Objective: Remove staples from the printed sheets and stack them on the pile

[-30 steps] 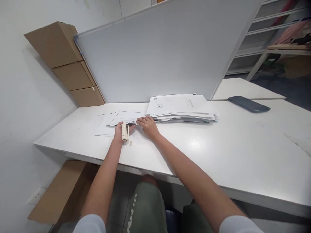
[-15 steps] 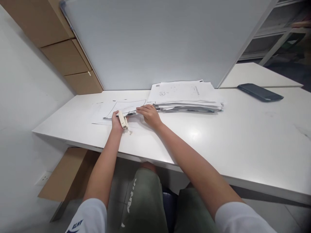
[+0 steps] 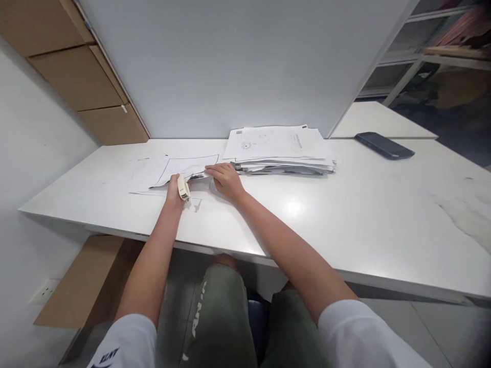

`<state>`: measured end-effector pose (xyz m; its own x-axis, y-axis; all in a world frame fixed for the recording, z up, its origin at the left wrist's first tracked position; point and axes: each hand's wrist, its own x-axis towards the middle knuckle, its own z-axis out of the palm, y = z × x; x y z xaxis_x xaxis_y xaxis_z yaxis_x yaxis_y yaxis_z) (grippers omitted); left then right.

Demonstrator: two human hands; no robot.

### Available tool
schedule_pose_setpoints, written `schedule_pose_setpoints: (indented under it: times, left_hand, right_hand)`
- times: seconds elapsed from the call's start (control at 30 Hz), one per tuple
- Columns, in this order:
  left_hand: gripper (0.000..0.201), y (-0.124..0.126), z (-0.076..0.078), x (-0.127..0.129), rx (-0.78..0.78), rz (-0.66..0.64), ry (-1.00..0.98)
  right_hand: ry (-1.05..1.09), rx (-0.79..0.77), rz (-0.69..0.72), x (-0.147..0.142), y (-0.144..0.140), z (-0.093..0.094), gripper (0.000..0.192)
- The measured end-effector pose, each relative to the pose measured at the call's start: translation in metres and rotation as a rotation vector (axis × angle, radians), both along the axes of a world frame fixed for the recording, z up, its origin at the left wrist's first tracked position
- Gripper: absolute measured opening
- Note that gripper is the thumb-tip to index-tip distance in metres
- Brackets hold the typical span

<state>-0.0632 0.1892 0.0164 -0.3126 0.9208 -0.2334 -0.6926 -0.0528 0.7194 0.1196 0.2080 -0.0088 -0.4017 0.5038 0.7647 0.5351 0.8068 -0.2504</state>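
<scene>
My left hand is closed around a small cream stapler, which sits at the near edge of some white paper sheets with dark printed lines. Whether the stapler's jaws grip the paper is hard to see. My right hand holds the right end of the same sheets, fingers stretched over the top and the thumb hidden beneath. The near edge of the sheets is lifted a little off the white table. Another sheet lies flat under them.
A thick stack of printed papers lies just right of the sheets, against a grey-white panel. A dark phone rests farther right. Cardboard boxes stand at the back left; an open carton is below the table's left side.
The view has shifted, so everything sits farther left in the picture. The stapler has turned slightly, and its lower arm shows less. Both hands keep their hold at the paper's near edge.
</scene>
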Motion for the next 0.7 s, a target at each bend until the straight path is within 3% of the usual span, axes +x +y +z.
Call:
schedule_pose_setpoints:
  times: [0.13, 0.23, 0.33, 0.43, 0.47, 0.53, 0.6, 0.7]
  left_hand:
    - [0.013, 0.0, 0.004, -0.002, -0.053, 0.006, 0.036]
    - [0.015, -0.001, 0.01, -0.003, -0.091, 0.018, 0.023]
    - [0.017, -0.004, 0.016, -0.004, -0.065, 0.035, -0.016]
    - [0.017, -0.009, 0.019, -0.004, -0.038, -0.018, 0.003]
    - [0.017, -0.011, 0.02, -0.003, -0.023, -0.077, 0.03]
    - [0.015, -0.016, 0.02, -0.003, 0.035, -0.24, 0.097]
    - [0.013, -0.021, 0.02, -0.002, 0.103, -0.453, 0.165]
    - [0.022, -0.029, 0.019, -0.003, 0.114, -0.871, 0.273]
  right_hand:
    - [0.133, -0.055, -0.123, -0.002, -0.004, 0.005, 0.054]
    - [0.37, -0.229, -0.288, -0.001, -0.005, 0.011, 0.049]
    - [0.661, -0.617, -0.344, 0.001, -0.004, 0.018, 0.033]
    - [0.93, -1.147, -0.106, 0.001, -0.002, 0.024, 0.035]
    - [0.998, -1.258, 0.009, 0.0, -0.001, 0.026, 0.032]
    - [1.08, -1.307, 0.186, -0.001, 0.001, 0.031, 0.02]
    - [1.079, -1.207, 0.239, 0.001, 0.004, 0.038, 0.026]
    - [0.983, -1.008, 0.18, 0.016, 0.011, 0.052, 0.03]
